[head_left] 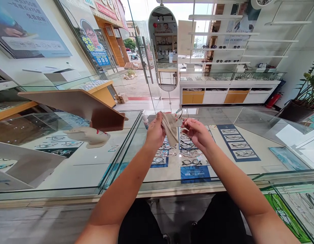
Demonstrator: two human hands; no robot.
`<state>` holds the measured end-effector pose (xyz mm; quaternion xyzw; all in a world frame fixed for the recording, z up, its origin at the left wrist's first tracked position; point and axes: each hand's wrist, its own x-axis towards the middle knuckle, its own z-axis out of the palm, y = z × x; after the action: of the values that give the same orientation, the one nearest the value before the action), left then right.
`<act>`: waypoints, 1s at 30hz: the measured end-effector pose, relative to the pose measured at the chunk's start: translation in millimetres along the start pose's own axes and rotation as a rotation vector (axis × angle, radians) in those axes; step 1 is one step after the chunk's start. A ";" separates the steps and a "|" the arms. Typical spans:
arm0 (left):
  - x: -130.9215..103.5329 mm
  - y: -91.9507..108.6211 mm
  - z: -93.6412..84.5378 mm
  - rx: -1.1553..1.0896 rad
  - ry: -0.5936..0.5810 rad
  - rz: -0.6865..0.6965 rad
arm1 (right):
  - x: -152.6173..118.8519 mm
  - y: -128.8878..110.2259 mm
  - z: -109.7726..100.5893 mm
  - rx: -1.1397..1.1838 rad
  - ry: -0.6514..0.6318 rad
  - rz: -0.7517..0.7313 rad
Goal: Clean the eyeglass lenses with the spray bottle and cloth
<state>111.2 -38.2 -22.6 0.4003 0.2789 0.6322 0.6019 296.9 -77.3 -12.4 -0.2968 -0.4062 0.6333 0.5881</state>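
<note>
Both my arms reach out over a glass display counter point(151, 176). A beige cleaning cloth point(170, 127) hangs from my left hand point(156, 132), whose thumb presses on its upper edge. To the right of the cloth, my right hand point(196, 132) pinches a thin-rimmed pair of eyeglasses point(182, 114) with its fingertips. One round lens stands up above the fingers; the rest of the frame is partly hidden by them. Cloth and glasses are close together, and I cannot tell whether they touch. Behind my left hand stands a small white bottle point(145, 121).
Under the glass lie rows of eyeglasses point(191, 162) and a blue tray card point(238, 142) with several frames. A brown wooden stand point(96, 108) is at the left, with a beige cloth point(89, 135) beneath it. An oval mirror point(163, 49) stands beyond the counter.
</note>
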 end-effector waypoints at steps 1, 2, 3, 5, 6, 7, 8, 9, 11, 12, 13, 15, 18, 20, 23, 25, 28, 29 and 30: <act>-0.3 -0.2 0.4 0.008 -0.005 -0.007 | 0.1 -0.3 -0.5 0.005 0.002 -0.002; -0.5 -0.5 0.8 0.019 -0.007 -0.013 | 0.2 -0.7 -0.8 0.011 0.002 0.000; -0.6 -0.9 0.9 0.029 -0.009 -0.020 | 0.2 -1.1 -1.0 0.019 0.002 0.004; -0.3 -1.9 0.4 0.041 -0.012 -0.032 | 0.3 -1.8 -1.4 0.030 -0.001 0.010; 0.1 -2.5 -0.2 0.042 -0.011 -0.035 | 0.5 -2.0 -1.7 0.031 -0.001 0.012; 0.5 -3.2 -1.0 0.044 -0.010 -0.038 | 0.7 -2.1 -2.1 0.027 -0.001 0.012; 0.9 -4.0 -1.8 0.046 -0.008 -0.040 | 1.0 -2.1 -2.4 0.020 -0.001 0.010; 1.2 -4.9 -2.5 0.049 -0.008 -0.045 | 1.3 -1.9 -2.6 0.010 0.000 0.007; 1.1 -7.0 -3.2 0.055 -0.027 -0.064 | 1.5 -1.6 -2.7 -0.011 0.010 -0.012; 0.6 -8.0 -3.2 0.058 -0.042 -0.079 | 1.5 -1.7 -2.5 -0.021 0.020 -0.035; -0.2 -8.8 -2.9 0.061 -0.060 -0.094 | 1.3 -1.9 -2.2 -0.030 0.029 -0.062; -2.4 -9.3 -1.7 0.073 -0.099 -0.122 | 0.7 -3.3 -1.6 -0.042 0.044 -0.108; -6.8 -6.3 0.5 0.110 -0.132 -0.134 | -0.6 -7.2 -1.6 -0.062 0.033 -0.118; -10.2 -2.0 1.5 0.162 -0.115 -0.075 | -1.8 -10.2 -2.2 -0.098 0.006 -0.114; -16.2 5.2 1.8 0.397 -0.052 0.202 | -3.8 -14.6 -3.7 -0.188 -0.036 -0.142; -19.9 9.1 1.2 0.622 -0.022 0.468 | -4.7 -17.6 -5.1 -0.259 -0.061 -0.170; -22.4 12.7 -0.3 0.863 -0.068 0.774 | -5.0 -22.3 -8.8 -0.329 -0.143 -0.156; -22.2 13.2 -1.0 0.906 -0.100 0.824 | -4.8 -23.8 -10.4 -0.339 -0.179 -0.137; -21.6 13.4 -1.6 0.936 -0.126 0.845 | -4.6 -25.1 -12.2 -0.345 -0.212 -0.120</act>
<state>101.7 -60.9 -16.0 0.7332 0.3077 0.6015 0.0771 320.6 -80.4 2.7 -0.3003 -0.5853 0.5459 0.5190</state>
